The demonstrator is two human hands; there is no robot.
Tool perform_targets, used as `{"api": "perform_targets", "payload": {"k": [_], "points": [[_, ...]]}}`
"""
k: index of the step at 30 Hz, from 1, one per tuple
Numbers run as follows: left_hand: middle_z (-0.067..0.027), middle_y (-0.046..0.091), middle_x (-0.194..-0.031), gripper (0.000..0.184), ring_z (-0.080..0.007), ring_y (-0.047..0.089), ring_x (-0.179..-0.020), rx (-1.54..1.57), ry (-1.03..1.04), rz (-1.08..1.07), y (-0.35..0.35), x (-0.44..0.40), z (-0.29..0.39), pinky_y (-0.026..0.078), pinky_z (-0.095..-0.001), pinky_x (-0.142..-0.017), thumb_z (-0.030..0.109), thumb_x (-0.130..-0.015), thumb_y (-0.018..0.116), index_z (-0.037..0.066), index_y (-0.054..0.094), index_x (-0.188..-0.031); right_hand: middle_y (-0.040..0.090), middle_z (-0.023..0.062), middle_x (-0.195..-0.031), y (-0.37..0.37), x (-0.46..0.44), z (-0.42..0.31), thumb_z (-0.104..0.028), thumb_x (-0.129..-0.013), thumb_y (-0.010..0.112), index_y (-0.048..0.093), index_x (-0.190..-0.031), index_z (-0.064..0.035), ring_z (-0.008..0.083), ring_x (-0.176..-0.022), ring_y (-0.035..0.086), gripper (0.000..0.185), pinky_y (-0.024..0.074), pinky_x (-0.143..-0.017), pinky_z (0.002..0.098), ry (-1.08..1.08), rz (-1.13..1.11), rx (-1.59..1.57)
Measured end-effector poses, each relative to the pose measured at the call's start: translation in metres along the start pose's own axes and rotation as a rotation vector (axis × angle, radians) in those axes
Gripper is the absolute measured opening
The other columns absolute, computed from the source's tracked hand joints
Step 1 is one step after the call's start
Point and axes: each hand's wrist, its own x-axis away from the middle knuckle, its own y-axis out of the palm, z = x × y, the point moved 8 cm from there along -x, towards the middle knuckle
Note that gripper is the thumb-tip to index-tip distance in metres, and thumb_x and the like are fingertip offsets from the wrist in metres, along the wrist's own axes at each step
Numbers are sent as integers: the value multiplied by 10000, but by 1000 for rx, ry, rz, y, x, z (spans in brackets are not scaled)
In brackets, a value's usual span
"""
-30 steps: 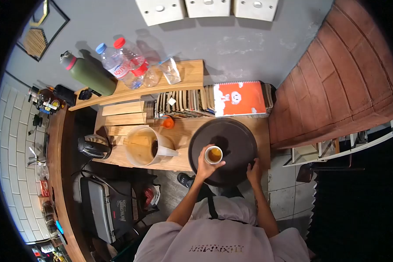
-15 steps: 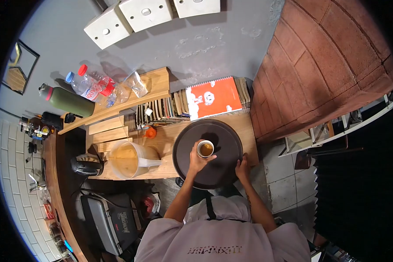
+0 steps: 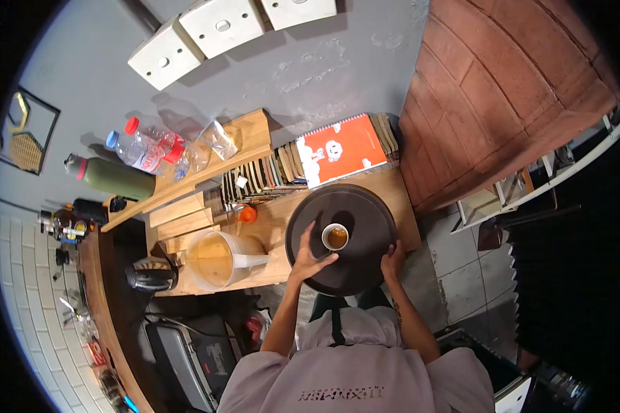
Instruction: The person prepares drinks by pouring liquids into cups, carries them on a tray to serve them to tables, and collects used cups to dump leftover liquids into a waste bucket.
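Note:
A round dark brown tray (image 3: 365, 268) is held level over the front edge of the wooden table. On it stands a small white cup (image 3: 326, 235) of brown liquid, upright and near the middle. My left hand (image 3: 311, 261) is open beside the cup, thumb and fingers spread, with a small gap to its wall. My right hand (image 3: 393, 261) grips the tray's right rim, with the thumb on top and the other fingers mostly hidden beneath.
A plastic pitcher (image 3: 210, 260) stands left of the tray, near a black kettle (image 3: 151, 274). Behind are a row of books (image 3: 262, 180), an orange notebook (image 3: 344, 151) and a raised shelf (image 3: 255, 138) bearing bottles. A brick column (image 3: 475, 103) rises at right.
My left hand has let go of the cup, its fingers opening away to the left. The cup now rests on the tray. My right hand keeps its hold on the rim.

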Motion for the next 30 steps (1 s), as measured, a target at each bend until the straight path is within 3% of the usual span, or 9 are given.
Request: {"api": "perform_targets", "payload": {"k": [5,7,9,11,13,16,19,24,30], "points": [[-232,371,-1370,738,-394,361,-1275,-390,-95,10,-58,29,-57,317,-438,-1072,43,-654,717,50,400,-1320,538,254,-1255,-3,33,5,-138,-976,438,465,-1298,44,404,-1169,513,370,418,-948,440,162,168,-189],[-235,401,-1339,708,-393,384,-1248,-412,-139,26,-63,35,-78,330,-443,-1055,37,-682,695,53,387,-1319,557,276,-1212,-15,45,-9,-162,-991,431,488,-1267,22,421,-1162,516,336,419,-933,449,-123,390,-300],[-237,431,-1309,678,-392,408,-1222,-434,-178,38,-70,34,-96,344,-448,-1039,30,-711,673,56,374,-1318,577,277,-1172,-17,55,-10,-157,-989,437,504,-1247,25,419,-1144,531,323,429,-919,448,-61,409,-285],[-236,488,-1258,661,-382,457,-1193,-172,-245,24,-68,30,-111,381,-433,-1010,40,-758,657,48,335,-1335,597,278,-1133,-27,68,-7,-153,-986,443,519,-1227,27,416,-1126,547,310,438,-905,447,20,442,-263],[-233,528,-1218,649,-372,547,-1111,-206,-182,17,-63,25,-96,449,-422,-936,51,-789,656,53,339,-1355,636,235,-952,-39,83,-4,-168,-987,463,570,-1142,38,355,-891,623,279,467,-755,416,37,491,-234],[-198,504,-1301,662,-286,617,-1041,-25,-424,-54,-52,25,-66,499,-391,-881,97,-854,652,91,324,-1429,607,195,-800,-54,103,24,-218,-995,470,577,-1089,41,279,-719,591,296,448,-655,378,201,418,-235],[-176,455,-1372,654,-273,567,-1128,193,-155,-188,-20,9,-49,460,-379,-950,127,-886,635,84,299,-1446,555,169,-728,-86,134,44,-264,-999,473,573,-1061,48,233,-656,530,334,424,-619,346,168,628,-303],[-153,324,-1479,617,-252,360,-1338,283,-165,-466,58,-7,15,311,-334,-1080,117,-921,587,40,282,-1453,570,175,-739,-144,181,92,-240,-990,496,570,-1042,53,211,-653,515,307,422,-619,353,211,844,-381],[-150,303,-1498,669,-237,358,-1337,396,-68,-688,178,5,104,308,-324,-1089,72,-921,572,50,217,-1489,614,162,-807,-237,229,132,-133,-980,502,560,-1062,67,165,-739,541,223,449,-680,315,385,979,-505]]}}
